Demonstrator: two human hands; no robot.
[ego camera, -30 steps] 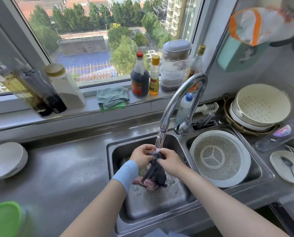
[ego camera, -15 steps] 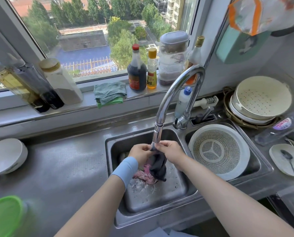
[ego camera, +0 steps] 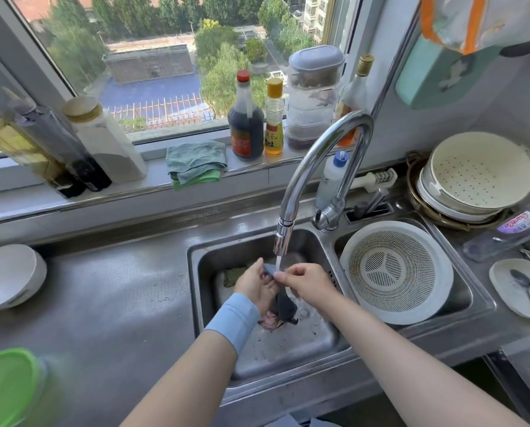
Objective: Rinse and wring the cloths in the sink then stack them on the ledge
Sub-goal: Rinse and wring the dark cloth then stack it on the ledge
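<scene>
Now, head view: both hands are in the left basin of the sink (ego camera: 203, 288), under the tap (ego camera: 319, 155).

- Water stream (ego camera: 277, 263): running. A clear stretch of it shows between the spout and the hands. Half a second ago the hands were right up against the spout tip, so they now sit lower.
- Left hand (ego camera: 254, 286): blue wristband (ego camera: 234, 322) on the wrist. Thumb and fingers are curled on the upper edge of the dark cloth (ego camera: 283, 308), with the fingers less bunched than before.
- Right hand (ego camera: 308, 285): fingertips pinch the same upper edge, just beside the left hand, where the stream lands.
- Dark cloth: hangs straight down between the two hands as a narrow strip. It looks thinner than the fuller bundle seen a second ago. Its lower end reaches the pink cloth (ego camera: 268, 320), which lies on the basin floor as before.
- A greenish cloth (ego camera: 234, 274) lies at the back of the basin, behind the left hand, and shows more plainly than earlier.
- Ledge (ego camera: 157, 177): the folded cloths (ego camera: 195, 160), teal over green, are unchanged in place beside the sauce bottles.
- Right basin: white colander (ego camera: 396, 269), unmoved.
- Desk (ego camera: 118, 288): wet steel, left of the sink.
</scene>
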